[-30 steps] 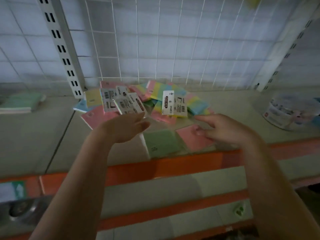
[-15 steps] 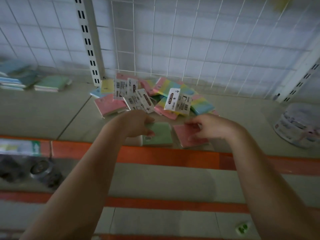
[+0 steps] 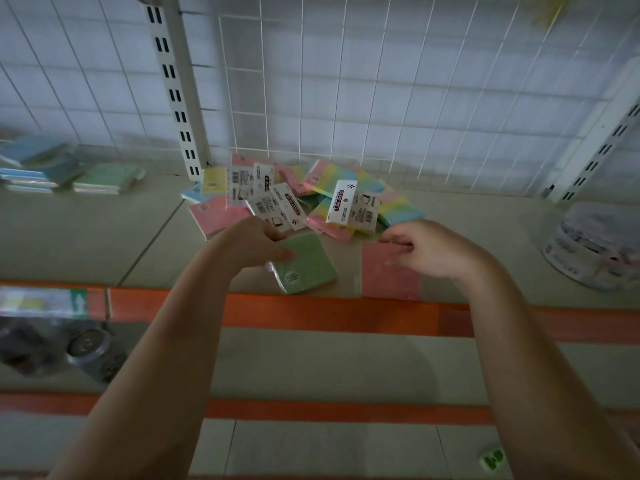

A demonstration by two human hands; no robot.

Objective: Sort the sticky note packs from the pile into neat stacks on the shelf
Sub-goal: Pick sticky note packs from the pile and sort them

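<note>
At twelve o'clock from both hands, against the white wire grid (image 3: 381, 98) that backs the shelf (image 3: 86, 237), lies the loose pile of sticky note packs (image 3: 304, 199): pink, yellow and blue pads overlapping at all angles, several with white barcode cards facing up. The left hand (image 3: 252, 244) has its grip pinched on the green pack (image 3: 306, 263), thumb on top, at the pack's ten o'clock corner; the pack is tilted and sits just in front of the pile. The right hand (image 3: 429, 251) pinches the far edge of the pink pack (image 3: 389, 275), which lies flat at the shelf's front lip, at three o'clock from the green one, a narrow strip of shelf between them. At nine o'clock, well apart, blurred stacks of pads (image 3: 62, 174) rest by the back grid. At three o'clock a clear plastic tub (image 3: 595, 244) sits near the right upright (image 3: 602, 147). The slotted left upright (image 3: 176, 98) rises just behind the pile's left end. The shelf is pale grey with an orange front edge (image 3: 329, 313); bare surface opens at both sides of the pile. Lower shelves with orange edges show below, dimly lit.
</note>
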